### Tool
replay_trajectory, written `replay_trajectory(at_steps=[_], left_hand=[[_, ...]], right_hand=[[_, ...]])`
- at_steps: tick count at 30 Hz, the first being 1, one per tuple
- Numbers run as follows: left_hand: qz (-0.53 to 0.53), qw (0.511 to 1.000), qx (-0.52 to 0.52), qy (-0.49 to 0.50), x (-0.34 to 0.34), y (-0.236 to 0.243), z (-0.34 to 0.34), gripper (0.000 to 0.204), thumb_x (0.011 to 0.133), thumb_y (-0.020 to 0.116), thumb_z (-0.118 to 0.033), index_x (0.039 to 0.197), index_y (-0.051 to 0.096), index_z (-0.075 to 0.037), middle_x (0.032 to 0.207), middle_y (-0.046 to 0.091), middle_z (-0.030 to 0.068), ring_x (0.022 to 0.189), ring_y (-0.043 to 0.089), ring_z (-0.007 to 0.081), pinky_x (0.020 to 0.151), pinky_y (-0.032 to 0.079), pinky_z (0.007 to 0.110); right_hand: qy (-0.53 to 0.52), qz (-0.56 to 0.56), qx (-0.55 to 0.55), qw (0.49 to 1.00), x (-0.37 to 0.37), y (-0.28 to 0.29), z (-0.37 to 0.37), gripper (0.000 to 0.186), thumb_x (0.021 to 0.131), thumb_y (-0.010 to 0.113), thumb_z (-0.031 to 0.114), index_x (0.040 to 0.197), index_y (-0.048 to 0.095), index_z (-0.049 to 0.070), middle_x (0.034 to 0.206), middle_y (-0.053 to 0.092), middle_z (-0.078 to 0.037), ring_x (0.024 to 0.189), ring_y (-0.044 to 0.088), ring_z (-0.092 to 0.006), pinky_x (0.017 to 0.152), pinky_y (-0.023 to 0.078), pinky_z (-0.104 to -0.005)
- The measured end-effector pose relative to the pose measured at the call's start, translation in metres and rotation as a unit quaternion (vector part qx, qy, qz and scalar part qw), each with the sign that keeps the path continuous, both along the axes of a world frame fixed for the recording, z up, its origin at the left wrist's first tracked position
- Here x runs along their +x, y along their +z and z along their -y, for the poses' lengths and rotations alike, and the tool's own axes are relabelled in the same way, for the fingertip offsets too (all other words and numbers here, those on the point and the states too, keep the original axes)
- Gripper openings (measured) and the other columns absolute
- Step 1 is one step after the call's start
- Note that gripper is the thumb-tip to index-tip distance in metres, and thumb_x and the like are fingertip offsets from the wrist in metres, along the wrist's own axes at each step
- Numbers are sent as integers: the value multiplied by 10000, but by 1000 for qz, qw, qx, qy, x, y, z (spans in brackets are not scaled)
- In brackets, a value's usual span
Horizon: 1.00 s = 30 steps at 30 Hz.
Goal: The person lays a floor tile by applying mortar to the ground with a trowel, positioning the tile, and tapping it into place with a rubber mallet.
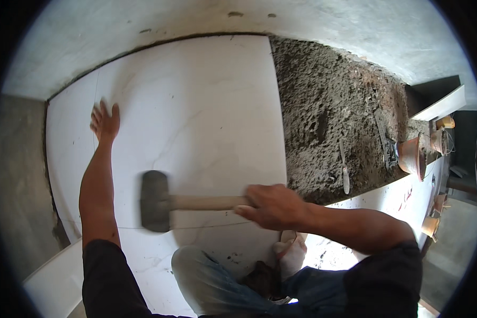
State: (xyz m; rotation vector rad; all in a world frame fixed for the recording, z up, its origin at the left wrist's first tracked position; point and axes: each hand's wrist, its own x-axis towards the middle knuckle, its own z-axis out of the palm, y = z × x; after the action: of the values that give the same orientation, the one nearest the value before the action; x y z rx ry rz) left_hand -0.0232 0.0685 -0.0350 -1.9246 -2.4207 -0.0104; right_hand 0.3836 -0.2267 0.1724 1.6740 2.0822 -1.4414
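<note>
My right hand (274, 205) is wrapped round the wooden handle of a rubber mallet (155, 201). The mallet's dark head, slightly blurred, is over a large white tile (228, 106) with faint veins; whether it touches the tile I cannot tell. At the far left, my left hand (106, 123) has its fingers spread, over or on the tile beside a thin joint line. To the right of the tile's edge lies a bed of rough grey mortar (318, 100).
A slim trowel-like tool (345, 180) lies on the mortar, near a dark flat tool (381, 132) and an orange-brown bucket (411, 156). More buckets and a leaning pale board (440, 103) stand at the right. Grey walls (196, 18) border the tiles. My jeans-clad knees (212, 281) are close below.
</note>
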Motion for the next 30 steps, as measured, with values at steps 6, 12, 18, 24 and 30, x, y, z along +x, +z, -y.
replay_trajectory(at_steps=[6, 12, 18, 24, 30], left_hand=[[-16, 999, 5, 35, 12, 9, -2, 760, 890, 315, -650, 1492, 167, -209, 1544, 116, 155, 1424, 87, 322, 1126, 76, 513], [-130, 984, -5, 125, 61, -20, 85, 709, 914, 301, -638, 1481, 197, -227, 1533, 186, 127, 1377, 224, 364, 1000, 238, 657], [19, 984, -76, 158, 204, 27, 183, 635, 955, 282, -502, 1495, 139, -199, 1559, 70, 118, 1427, 70, 333, 1097, 78, 582], [26, 986, -58, 156, 207, 31, 185, 627, 961, 291, -474, 1494, 141, -180, 1560, 69, 110, 1427, 64, 331, 1101, 82, 569], [22, 987, -55, 147, 203, 24, 186, 632, 961, 290, -485, 1494, 140, -179, 1560, 71, 110, 1428, 57, 330, 1102, 83, 569]], right_hand=[[-128, 0, 68, 989, 42, -78, -82, 473, 940, 422, 497, 905, 513, 34, 742, 629, -212, 697, 618, -424, 661, 491, -513], [-244, -99, 68, 962, 23, -72, -43, 474, 955, 409, 474, 896, 498, 12, 703, 613, -232, 668, 611, -433, 642, 492, -525], [-297, -108, 24, 949, 29, -111, 73, 451, 941, 461, 447, 916, 503, -1, 870, 607, -226, 769, 618, -395, 667, 499, -498], [-368, 57, 123, 920, 95, -132, 103, 485, 828, 616, 451, 1091, 584, 44, 1088, 551, -212, 1038, 524, -392, 885, 411, -498], [-460, 379, 192, 780, 244, -134, 147, 623, 800, 679, 341, 1314, 426, 97, 1176, 472, -166, 1113, 441, -326, 909, 363, -468]])
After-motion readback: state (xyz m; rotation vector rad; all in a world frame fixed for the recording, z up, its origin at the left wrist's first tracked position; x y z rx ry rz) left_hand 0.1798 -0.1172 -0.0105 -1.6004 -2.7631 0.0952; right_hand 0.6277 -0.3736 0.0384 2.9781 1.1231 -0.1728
